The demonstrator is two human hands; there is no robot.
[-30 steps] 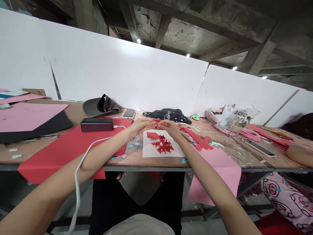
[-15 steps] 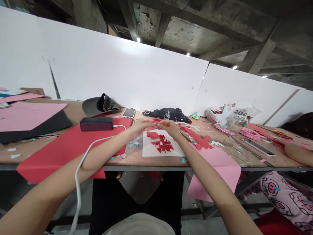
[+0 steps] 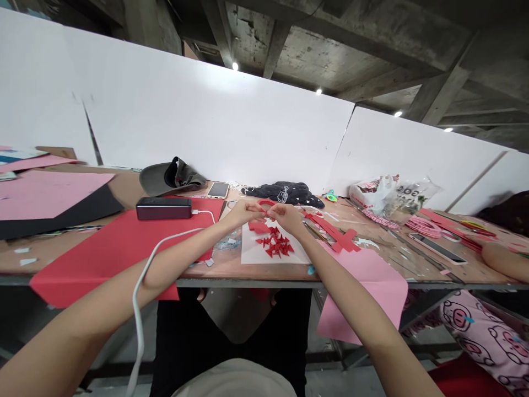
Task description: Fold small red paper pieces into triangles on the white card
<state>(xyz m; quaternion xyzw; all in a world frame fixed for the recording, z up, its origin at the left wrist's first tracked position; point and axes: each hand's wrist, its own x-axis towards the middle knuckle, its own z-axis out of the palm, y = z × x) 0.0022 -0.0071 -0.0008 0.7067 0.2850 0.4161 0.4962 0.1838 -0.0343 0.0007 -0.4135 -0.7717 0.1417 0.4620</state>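
Observation:
Between my two hands, above the far edge of a white sheet (image 3: 252, 255), a red paper strip (image 3: 267, 202) bends in a small arch. My left hand (image 3: 244, 212) pinches its left side with closed fingers. On the other side, my right hand (image 3: 285, 214) pinches it too, the fingertips of both hands almost touching. Just below them on the sheet lies a pile of small pointed folded red paper pieces (image 3: 278, 243). A flat piece of red paper (image 3: 258, 227) rests behind the pile. The strip's ends are hidden by my fingers.
Left are a power bank (image 3: 163, 209) with a white cable (image 3: 157, 245) crossing my forearm, red paper (image 3: 103, 248) and a cap (image 3: 171, 176). Right are red strips (image 3: 334, 232), pink paper (image 3: 367, 286) and a phone (image 3: 437, 248). Another person's hand (image 3: 502, 260) is at far right.
The red strip now shows as a taller arch above my fingertips. My hands have shifted only slightly and still pinch it. The other person's hand has moved a little.

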